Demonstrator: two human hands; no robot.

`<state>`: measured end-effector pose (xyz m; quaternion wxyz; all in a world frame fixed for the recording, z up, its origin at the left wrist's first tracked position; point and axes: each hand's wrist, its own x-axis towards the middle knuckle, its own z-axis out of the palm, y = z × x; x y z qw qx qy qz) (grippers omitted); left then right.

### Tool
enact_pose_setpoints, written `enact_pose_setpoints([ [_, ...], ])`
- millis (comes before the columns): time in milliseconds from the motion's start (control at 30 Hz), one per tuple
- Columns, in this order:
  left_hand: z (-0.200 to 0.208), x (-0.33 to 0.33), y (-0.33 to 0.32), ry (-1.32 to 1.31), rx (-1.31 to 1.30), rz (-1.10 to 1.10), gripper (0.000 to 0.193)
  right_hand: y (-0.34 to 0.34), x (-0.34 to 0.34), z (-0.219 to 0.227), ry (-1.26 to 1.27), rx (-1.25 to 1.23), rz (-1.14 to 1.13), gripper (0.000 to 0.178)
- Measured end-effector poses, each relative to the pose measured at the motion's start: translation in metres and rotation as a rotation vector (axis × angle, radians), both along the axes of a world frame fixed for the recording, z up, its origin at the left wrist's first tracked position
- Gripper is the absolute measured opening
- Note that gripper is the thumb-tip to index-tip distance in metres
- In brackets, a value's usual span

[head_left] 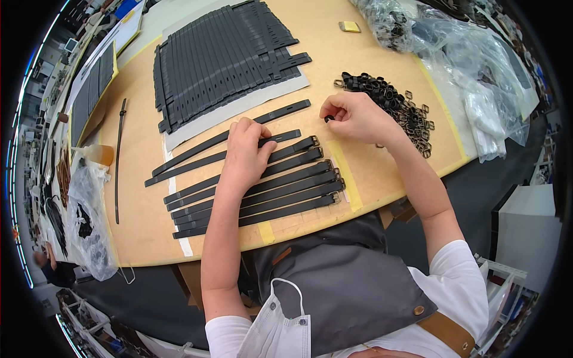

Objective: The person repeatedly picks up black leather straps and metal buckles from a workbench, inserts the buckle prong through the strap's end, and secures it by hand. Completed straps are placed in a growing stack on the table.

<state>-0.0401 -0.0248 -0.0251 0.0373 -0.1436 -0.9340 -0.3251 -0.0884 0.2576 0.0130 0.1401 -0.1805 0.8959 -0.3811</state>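
Observation:
My left hand [246, 150] lies over several black leather straps on the table. Its thumb and index finger close on a strap [286, 136] near that strap's slotted end. Just beyond it runs another bare strap [292, 108]. Nearer my body, several straps with buckles [304, 174] on their right ends lie side by side. To the right, my right hand [361, 119] is raised with its fingers pinched on a small black loop [329, 119]. Beyond that hand is a pile of black loops [373, 88], beside metal buckles [421, 128]; my forearm covers part of this pile.
A large stack of black straps [209, 62] rests on a white sheet at the back. Clear plastic bags [459, 59] crowd the far right. At the left are a single thin strap [119, 164], a bottle of amber liquid [101, 154] and a plastic bag [89, 221].

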Motion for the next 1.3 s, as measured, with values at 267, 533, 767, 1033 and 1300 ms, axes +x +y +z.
enact_pose_setpoints([
  [267, 0.021, -0.001, -0.003, -0.201, 0.173, -0.008, 0.016, -0.011, -0.007, -0.022, -0.397, -0.588, 0.006, 0.018],
  [533, 0.021, 0.0, -0.002, 0.037, 0.388, -0.131, 0.02, -0.02, -0.003, -0.031, -0.683, -0.91, -0.046, 0.019],
  [767, 0.03, 0.005, 0.003, 0.055, 0.306, -0.12, 0.026, -0.023, 0.0, -0.031, -0.636, -0.913, 0.002, 0.023],
  [1033, 0.021, 0.008, 0.012, 0.111, 0.303, -0.171, 0.031, -0.045, 0.019, -0.028, -0.277, -0.861, 0.093, 0.031],
  [1300, 0.03, 0.009, 0.008, 0.063, 0.268, -0.148, 0.031, 0.044, -0.004, 0.037, 0.189, 0.215, -0.171, 0.014],
])
